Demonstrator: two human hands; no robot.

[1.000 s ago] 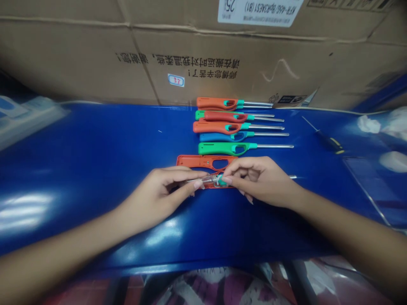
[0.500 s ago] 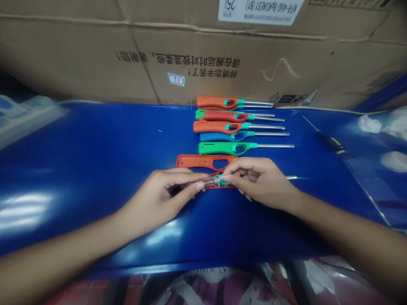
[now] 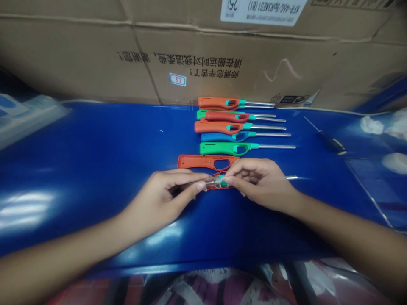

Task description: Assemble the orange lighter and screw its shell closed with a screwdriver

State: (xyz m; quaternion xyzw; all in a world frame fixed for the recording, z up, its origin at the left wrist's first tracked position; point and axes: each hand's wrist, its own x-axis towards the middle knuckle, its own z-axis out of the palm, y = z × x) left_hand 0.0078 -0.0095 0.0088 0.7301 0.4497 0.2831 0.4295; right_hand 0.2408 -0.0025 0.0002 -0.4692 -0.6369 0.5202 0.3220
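My left hand (image 3: 165, 192) and my right hand (image 3: 257, 182) meet over an open orange lighter half, both pinching a small clear insert with a teal part (image 3: 214, 181). Under my fingers lies that lower orange shell, mostly hidden, with a metal rod tip (image 3: 291, 178) sticking out to the right. A second orange shell half (image 3: 203, 161) lies just behind my hands. Behind it a row of finished long-nosed lighters rests on the blue table: a green one (image 3: 229, 148), a blue one (image 3: 219, 137), and orange ones (image 3: 219, 126).
A large cardboard box (image 3: 203, 51) walls off the back of the blue table (image 3: 95, 161). A screwdriver with a black and yellow handle (image 3: 330, 143) lies at the right. White crumpled bits (image 3: 370, 125) sit at the far right; a pale plastic bag (image 3: 25, 118) at the far left.
My hands have barely moved; the right fingers have shifted slightly on the clear insert. The view has drifted a little.
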